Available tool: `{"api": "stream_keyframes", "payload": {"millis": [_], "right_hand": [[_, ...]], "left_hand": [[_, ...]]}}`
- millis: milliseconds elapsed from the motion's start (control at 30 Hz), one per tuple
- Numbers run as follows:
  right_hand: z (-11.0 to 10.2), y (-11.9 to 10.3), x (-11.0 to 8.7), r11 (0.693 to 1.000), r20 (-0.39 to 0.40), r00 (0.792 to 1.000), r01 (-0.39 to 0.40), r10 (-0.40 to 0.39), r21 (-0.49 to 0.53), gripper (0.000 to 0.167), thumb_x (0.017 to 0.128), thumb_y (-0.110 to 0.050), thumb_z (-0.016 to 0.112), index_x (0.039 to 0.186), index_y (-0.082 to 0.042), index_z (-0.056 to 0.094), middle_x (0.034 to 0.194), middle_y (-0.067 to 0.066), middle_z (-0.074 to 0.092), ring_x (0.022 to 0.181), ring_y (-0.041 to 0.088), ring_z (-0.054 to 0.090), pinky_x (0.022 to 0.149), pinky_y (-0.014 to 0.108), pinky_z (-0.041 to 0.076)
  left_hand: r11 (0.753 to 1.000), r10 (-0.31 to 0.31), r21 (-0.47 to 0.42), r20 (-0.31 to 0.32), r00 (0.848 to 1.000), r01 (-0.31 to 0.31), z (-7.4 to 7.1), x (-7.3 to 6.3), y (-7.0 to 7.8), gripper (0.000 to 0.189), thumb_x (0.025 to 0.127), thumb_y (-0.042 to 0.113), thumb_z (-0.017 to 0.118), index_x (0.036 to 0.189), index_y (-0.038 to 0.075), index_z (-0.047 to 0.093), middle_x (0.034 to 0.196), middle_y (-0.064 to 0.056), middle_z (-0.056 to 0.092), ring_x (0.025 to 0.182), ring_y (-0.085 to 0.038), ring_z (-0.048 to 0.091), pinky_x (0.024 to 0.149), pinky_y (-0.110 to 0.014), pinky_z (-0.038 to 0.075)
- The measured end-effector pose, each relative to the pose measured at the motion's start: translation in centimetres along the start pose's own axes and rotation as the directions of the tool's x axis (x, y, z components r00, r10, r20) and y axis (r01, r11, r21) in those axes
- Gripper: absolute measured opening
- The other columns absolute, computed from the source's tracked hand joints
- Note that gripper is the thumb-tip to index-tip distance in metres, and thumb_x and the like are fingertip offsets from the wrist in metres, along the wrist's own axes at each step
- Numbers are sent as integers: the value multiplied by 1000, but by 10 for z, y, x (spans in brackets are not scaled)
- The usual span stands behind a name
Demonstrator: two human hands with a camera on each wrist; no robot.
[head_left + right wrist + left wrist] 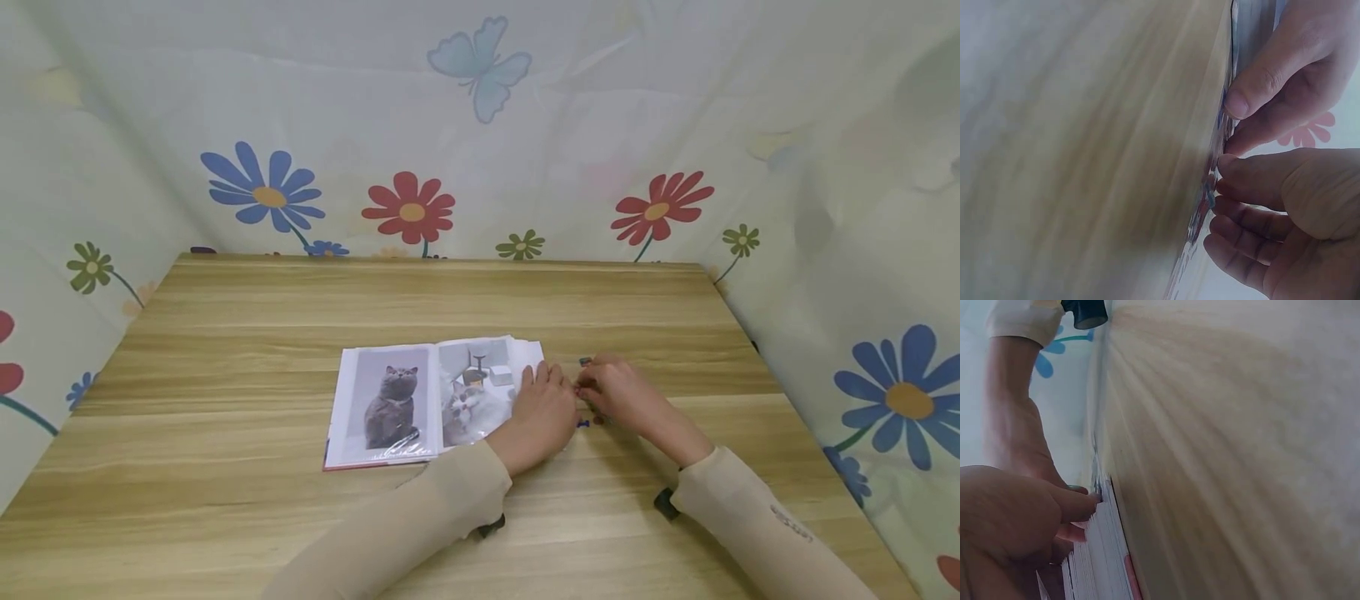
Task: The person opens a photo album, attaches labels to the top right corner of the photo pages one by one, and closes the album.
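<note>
An open photo album (337, 417) lies on the wooden table, with a grey cat picture on its left page and a paler cat picture on its right page. My left hand (543, 408) rests on the right page near its outer edge, fingers extended. Just beside the album, my right hand (618, 396) pinches with thumb and index finger at a thin piece with small coloured prints (583, 424), mostly hidden under the hands. In the right wrist view the fingertips of both hands nearly meet along these coloured prints (1200, 209). The album's page stack (1104, 544) shows edge-on in the left wrist view.
The wooden table (225, 333) spreads around the album on all sides. A flower-printed curtain (570, 150) rises behind it and along both sides. Dark wrist straps (666, 503) show under the beige sleeves.
</note>
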State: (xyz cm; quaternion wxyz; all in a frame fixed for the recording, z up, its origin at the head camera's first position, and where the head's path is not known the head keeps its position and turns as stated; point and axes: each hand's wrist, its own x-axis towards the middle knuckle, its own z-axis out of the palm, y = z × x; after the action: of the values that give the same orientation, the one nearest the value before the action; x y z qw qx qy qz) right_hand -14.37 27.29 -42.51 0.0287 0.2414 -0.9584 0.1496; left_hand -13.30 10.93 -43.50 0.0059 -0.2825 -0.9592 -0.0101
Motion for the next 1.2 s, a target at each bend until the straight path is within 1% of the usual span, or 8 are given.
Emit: {"api": "stream_keyframes", "payload": {"millis": [167,267,400,567,700,833,1000,1200], "right_hand": [[-1,-1,-2,1000,-9,1000,8,-8,-7,4,89,-2,80,91,0,76,87,7,65,80,19,63,71,37,57],[-2,-2,-2,1000,-11,1000,3,-3,-2,4,88,-2,80,89,0,76,85,6,64,78,18,61,69,36,56],[-2,-2,-1,1000,-9,1000,-11,11,9,5,88,-2,80,91,1,76,86,5,64,78,17,61,68,35,56],[-1,-2,-1,1000,2,1000,-15,15,-9,8,90,-2,79,94,3,75,85,7,62,74,16,58,65,35,55],[0,-2,-1,999,10,1000,-25,25,-21,6,90,-3,78,93,2,76,85,6,61,74,16,57,65,34,54],[1,-4,-1,1000,-12,1000,-13,13,-20,6,88,-1,80,92,1,76,87,8,64,78,20,62,69,37,57],[3,-5,0,999,-46,998,45,-45,-8,11,84,6,81,93,2,76,91,12,69,86,27,69,76,41,60],[1,-7,2,999,-22,999,27,-27,20,12,84,8,80,94,3,76,90,11,70,85,27,68,74,40,59]], "left_hand": [[1000,2,14,22,1000,-2,-3,-1,1,61,100,52,61,136,3,64,137,-10,59,131,-30,48,111,-48,37],[1000,4,10,44,999,-4,-4,-1,1,63,101,52,60,140,3,61,144,-12,56,138,-32,45,115,-49,35],[1000,8,1,61,998,-8,-4,0,2,64,102,51,59,143,3,59,149,-13,53,142,-33,42,117,-50,33],[1000,14,10,55,998,-15,-4,-1,2,65,102,51,58,144,2,57,150,-14,52,142,-33,42,117,-50,34],[1000,19,15,29,999,-19,-5,-3,1,63,101,50,59,141,1,60,147,-14,54,139,-33,44,115,-49,36],[1000,21,21,13,1000,-21,-5,-4,1,62,101,50,60,139,1,61,145,-14,56,137,-32,45,114,-49,37],[1000,18,22,35,999,-18,-5,-3,2,63,102,49,58,142,0,59,149,-14,54,141,-33,43,116,-50,35],[1000,12,14,53,999,-13,-4,-2,1,64,103,49,57,144,0,57,151,-14,52,143,-34,42,117,-50,34]]}}
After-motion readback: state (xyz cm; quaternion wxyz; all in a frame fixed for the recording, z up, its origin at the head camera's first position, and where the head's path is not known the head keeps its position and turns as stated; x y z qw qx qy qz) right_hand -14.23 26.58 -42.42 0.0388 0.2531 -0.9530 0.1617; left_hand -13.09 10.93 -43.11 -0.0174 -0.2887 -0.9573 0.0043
